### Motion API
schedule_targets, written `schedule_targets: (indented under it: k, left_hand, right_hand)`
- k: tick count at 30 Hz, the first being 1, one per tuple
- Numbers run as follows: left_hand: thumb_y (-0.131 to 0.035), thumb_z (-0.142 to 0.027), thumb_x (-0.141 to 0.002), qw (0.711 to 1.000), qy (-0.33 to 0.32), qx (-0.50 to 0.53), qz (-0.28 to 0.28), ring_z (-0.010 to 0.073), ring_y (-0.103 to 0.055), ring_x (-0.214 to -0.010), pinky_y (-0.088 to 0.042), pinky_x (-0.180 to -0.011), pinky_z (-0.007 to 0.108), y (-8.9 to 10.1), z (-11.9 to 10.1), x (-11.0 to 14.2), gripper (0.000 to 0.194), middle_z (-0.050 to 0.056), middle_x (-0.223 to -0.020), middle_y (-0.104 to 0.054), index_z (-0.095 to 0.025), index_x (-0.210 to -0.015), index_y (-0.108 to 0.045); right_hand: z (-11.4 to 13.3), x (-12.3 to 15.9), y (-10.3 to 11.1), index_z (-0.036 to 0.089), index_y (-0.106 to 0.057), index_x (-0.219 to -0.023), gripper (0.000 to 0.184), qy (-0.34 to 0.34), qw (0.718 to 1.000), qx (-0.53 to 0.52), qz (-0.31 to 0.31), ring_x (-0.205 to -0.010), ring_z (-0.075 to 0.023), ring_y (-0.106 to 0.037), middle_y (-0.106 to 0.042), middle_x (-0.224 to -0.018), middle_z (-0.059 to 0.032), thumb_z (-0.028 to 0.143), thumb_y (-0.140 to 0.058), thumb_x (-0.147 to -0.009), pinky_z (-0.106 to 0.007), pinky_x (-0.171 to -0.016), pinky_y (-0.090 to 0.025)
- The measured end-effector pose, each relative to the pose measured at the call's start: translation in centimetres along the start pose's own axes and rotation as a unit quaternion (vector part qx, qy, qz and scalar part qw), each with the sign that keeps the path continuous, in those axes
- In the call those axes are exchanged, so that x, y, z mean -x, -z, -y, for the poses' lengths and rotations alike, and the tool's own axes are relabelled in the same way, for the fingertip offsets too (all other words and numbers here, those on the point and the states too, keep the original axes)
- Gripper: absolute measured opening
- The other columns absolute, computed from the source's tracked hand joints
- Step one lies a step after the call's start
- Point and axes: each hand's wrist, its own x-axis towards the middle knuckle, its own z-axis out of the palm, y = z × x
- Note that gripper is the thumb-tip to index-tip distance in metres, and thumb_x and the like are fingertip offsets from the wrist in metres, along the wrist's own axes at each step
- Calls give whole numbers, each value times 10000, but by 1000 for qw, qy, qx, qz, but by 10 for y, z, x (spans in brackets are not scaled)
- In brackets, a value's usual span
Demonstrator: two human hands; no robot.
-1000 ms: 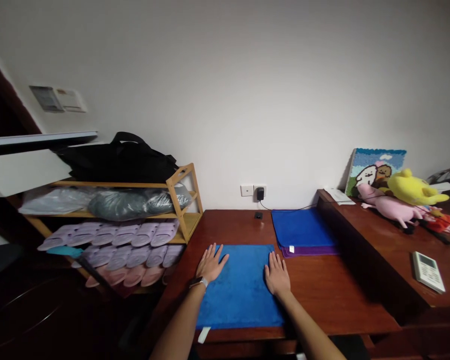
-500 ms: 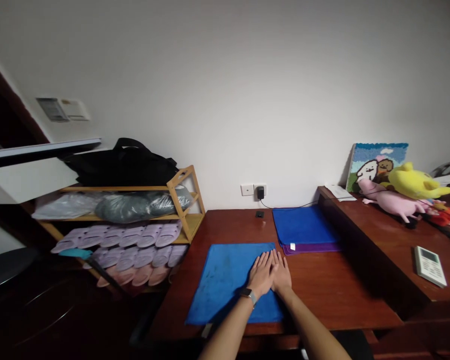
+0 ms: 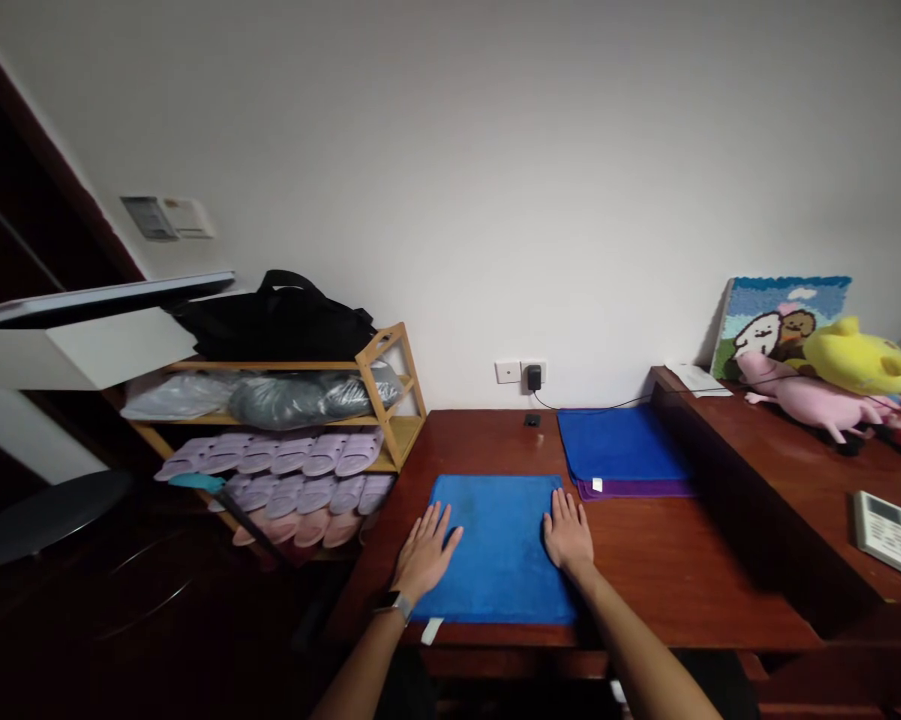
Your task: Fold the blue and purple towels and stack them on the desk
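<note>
A light blue towel [image 3: 499, 550] lies spread out on the reddish-brown wooden table [image 3: 690, 570], with a white tag [image 3: 432, 631] showing at its front edge. My left hand [image 3: 424, 552] rests flat over the towel's left edge, fingers spread, a watch on the wrist. On the opposite edge, my right hand [image 3: 568, 535] lies flat with its fingers stretched forward. Neither hand grips anything. Behind the right hand, a folded dark blue towel [image 3: 619, 445] lies on a purple towel [image 3: 637, 489] near the wall.
A wooden shoe rack [image 3: 394, 440] with several slippers and a black bag [image 3: 277, 320] on top stands at the left. A raised ledge at the right carries plush toys [image 3: 810, 395] and a white calculator-like device [image 3: 886, 532]. A black plug [image 3: 533, 377] sits in the wall socket.
My hands were together at the towel's right side; my left hand has moved to the left edge. The towel looks flatter and smoother. The view has shifted slightly left.
</note>
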Motion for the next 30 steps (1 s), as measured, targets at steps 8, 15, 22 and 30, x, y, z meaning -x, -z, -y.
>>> schedule_targets:
  k: [8, 15, 22, 30]
  left_hand:
    - [-178, -702, -996, 1000, 4, 0, -5, 278, -209, -1559, -230, -1247, 474, 5, -5, 2, 829, 142, -1679, -247, -145, -1594, -317]
    - [-187, -715, -985, 1000, 8, -2, 0, 290, -194, -1563, -217, -1248, 472, 3, -10, -1, 856, 156, -1682, -228, -128, -1596, -308]
    - [-185, -719, -980, 1000, -16, -12, 10, 275, -189, -1564, -212, -1249, 479, 3, 1, -3, 844, 130, -1689, -216, -162, -1607, -283]
    - [-155, -660, -1005, 999, 25, -21, -28, 304, -243, -1547, -217, -1255, 498, 20, -19, 2, 846, 184, -1653, -292, -60, -1577, -321]
  right_hand:
    - [5, 0, 7, 121, -104, -1627, 653, -9, 1000, 10, 13, -1570, -185, -61, -87, -1700, -5, 400, -133, -1037, -402, -1266, -25]
    - [-3, 30, 9, 133, -146, -1628, 647, -11, 1000, -5, -15, -1568, -205, -94, -118, -1695, -8, 409, -122, -1043, -416, -1265, -84]
    - [-10, 62, -3, 147, -151, -1626, 652, -6, 1000, 8, -6, -1570, -210, -76, -105, -1692, 12, 435, -147, -1041, -424, -1272, -35]
    - [-6, 63, 6, 195, -154, -1629, 626, 26, 1000, -10, 0, -1571, -203, -67, -113, -1691, 22, 410, -147, -1040, -443, -1269, -16]
